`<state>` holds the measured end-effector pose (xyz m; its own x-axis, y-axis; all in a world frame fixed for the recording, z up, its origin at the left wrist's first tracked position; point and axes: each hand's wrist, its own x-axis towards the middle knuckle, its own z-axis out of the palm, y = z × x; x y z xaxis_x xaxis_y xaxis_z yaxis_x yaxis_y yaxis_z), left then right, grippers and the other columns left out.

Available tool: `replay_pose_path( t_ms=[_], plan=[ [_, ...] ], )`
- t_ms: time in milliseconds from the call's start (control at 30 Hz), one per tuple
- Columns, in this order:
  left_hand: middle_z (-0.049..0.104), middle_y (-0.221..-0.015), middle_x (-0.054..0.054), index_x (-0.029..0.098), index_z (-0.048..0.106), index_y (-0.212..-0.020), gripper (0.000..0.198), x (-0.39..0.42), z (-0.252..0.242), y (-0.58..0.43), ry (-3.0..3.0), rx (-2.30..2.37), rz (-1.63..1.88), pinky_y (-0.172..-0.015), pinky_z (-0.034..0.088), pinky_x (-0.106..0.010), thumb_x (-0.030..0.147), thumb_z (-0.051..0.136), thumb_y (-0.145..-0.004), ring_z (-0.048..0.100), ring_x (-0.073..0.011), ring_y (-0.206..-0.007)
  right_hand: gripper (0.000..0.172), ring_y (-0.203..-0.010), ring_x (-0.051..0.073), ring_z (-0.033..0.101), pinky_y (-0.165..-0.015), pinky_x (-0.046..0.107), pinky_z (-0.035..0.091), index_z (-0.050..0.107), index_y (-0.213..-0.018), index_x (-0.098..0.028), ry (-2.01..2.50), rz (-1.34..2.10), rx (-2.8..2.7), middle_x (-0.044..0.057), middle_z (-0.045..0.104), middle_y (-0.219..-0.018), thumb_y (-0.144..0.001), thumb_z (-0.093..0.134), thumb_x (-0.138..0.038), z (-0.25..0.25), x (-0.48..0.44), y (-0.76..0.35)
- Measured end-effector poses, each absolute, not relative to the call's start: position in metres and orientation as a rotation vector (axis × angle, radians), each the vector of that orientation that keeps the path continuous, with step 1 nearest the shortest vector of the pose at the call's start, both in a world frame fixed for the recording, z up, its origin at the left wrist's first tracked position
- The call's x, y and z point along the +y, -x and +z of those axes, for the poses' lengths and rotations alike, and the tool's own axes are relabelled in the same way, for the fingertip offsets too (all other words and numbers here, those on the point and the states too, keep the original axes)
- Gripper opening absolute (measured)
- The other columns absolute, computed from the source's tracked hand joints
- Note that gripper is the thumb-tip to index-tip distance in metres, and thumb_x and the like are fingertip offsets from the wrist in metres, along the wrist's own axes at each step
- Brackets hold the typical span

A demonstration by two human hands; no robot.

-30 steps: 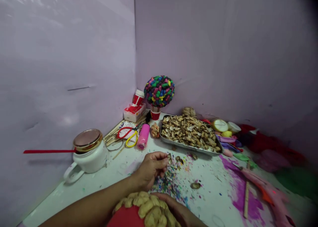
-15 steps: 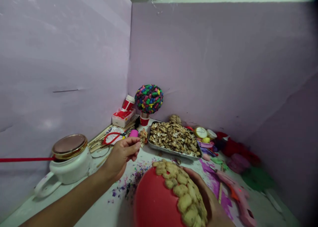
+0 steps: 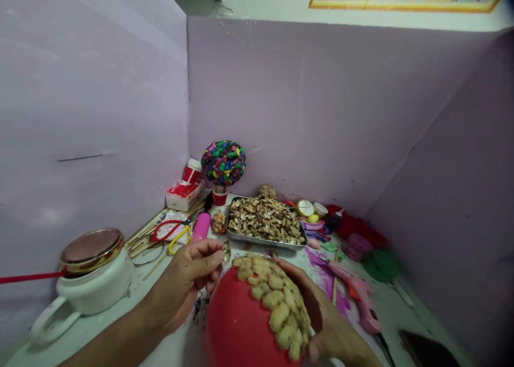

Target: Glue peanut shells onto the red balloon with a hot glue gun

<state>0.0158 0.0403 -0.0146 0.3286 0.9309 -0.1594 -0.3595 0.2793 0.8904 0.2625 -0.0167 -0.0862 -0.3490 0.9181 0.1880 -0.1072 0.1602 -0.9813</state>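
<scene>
A white desk point(image 3: 168, 351), flecked with coloured bits, carries everything here. Nearest stands the smooth red balloon-like ball point(image 3: 241, 329), low in the middle of the view, its upper right side coated with overlapping knobbly tan shells. Beyond it sits a shallow rectangular metal tray point(image 3: 265, 242) heaped with brown peanut-like shells. To the left is a rounded white mug point(image 3: 100, 289) with a gold-rimmed lid. Left of the tray, towards the back corner, a ball of multicoloured pieces point(image 3: 224, 162) stands on a stem in a red cup.

The right hand point(image 3: 321, 308) curves against the shell-covered side of the red ball, its grip wrapped around that side, thumb low and fingers reaching up. The left hand point(image 3: 193, 273) is raised just left of the ball, its grip pinching a small shell between thumb and forefinger.

Right of the ball lies a pink glue gun point(image 3: 357, 289). A bright pink cylinder point(image 3: 201, 226) is behind the left hand. Smallest is that pinched brown shell point(image 3: 227, 252), near the ball's coated top.
</scene>
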Motion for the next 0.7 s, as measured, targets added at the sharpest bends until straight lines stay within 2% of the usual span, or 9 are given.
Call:
replay_pose_path(
  t_ms=[167, 300, 400, 567, 700],
  plan=[
    [0.050, -0.049, 0.005, 0.015, 0.061, -0.074, 0.031, 0.029, -0.015, -0.022, -0.854, 0.799, 0.920, -0.038, 0.028, -0.015, 0.030, 0.079, -0.054, 0.039, -0.0042, -0.042, 0.103, -0.135, 0.029, 0.014, -0.108, 0.041, 0.013, 0.036, -0.131, -0.035, 0.845, 1.421, -1.551, 0.004, 0.023, -0.148, -0.039, 0.079, -0.054, -0.077, -0.020, -0.272],
    [0.050, -0.047, 0.005, 0.015, 0.061, -0.073, 0.031, 0.023, -0.013, -0.024, -0.844, 0.816, 0.904, -0.037, 0.026, -0.014, 0.031, 0.079, -0.054, 0.037, -0.0041, -0.041, 0.097, -0.133, 0.029, 0.022, -0.107, 0.041, 0.019, 0.037, -0.131, -0.034, 0.793, 1.557, -1.534, 0.005, 0.031, -0.145, -0.045, 0.070, -0.063, -0.060, -0.023, -0.271],
    [0.050, -0.048, 0.004, 0.015, 0.061, -0.072, 0.030, 0.019, -0.012, -0.025, -0.841, 0.807, 0.892, -0.037, 0.027, -0.014, 0.032, 0.079, -0.054, 0.038, -0.0042, -0.042, 0.086, -0.130, 0.027, 0.031, -0.105, 0.040, 0.025, 0.038, -0.130, -0.034, 0.899, 1.526, -1.527, 0.006, 0.038, -0.141, -0.055, 0.068, -0.061, -0.046, -0.028, -0.263],
    [0.049, -0.049, 0.004, 0.015, 0.064, -0.073, 0.029, 0.013, -0.011, -0.025, -0.854, 0.783, 0.865, -0.038, 0.026, -0.014, 0.032, 0.079, -0.054, 0.038, -0.0045, -0.043, 0.103, -0.129, 0.028, 0.033, -0.104, 0.039, 0.028, 0.025, -0.134, -0.031, 1.116, 1.509, -1.395, 0.008, 0.039, -0.141, -0.048, 0.077, -0.054, -0.033, -0.038, -0.245],
    [0.049, -0.049, 0.003, 0.015, 0.065, -0.073, 0.029, 0.012, -0.010, -0.026, -0.857, 0.790, 0.839, -0.037, 0.024, -0.014, 0.033, 0.079, -0.055, 0.036, -0.0040, -0.042, 0.105, -0.127, 0.028, 0.036, -0.105, 0.040, 0.027, 0.023, -0.134, -0.026, 1.105, 1.540, -1.339, 0.012, 0.036, -0.142, -0.048, 0.079, -0.050, -0.029, -0.040, -0.240]
  ],
)
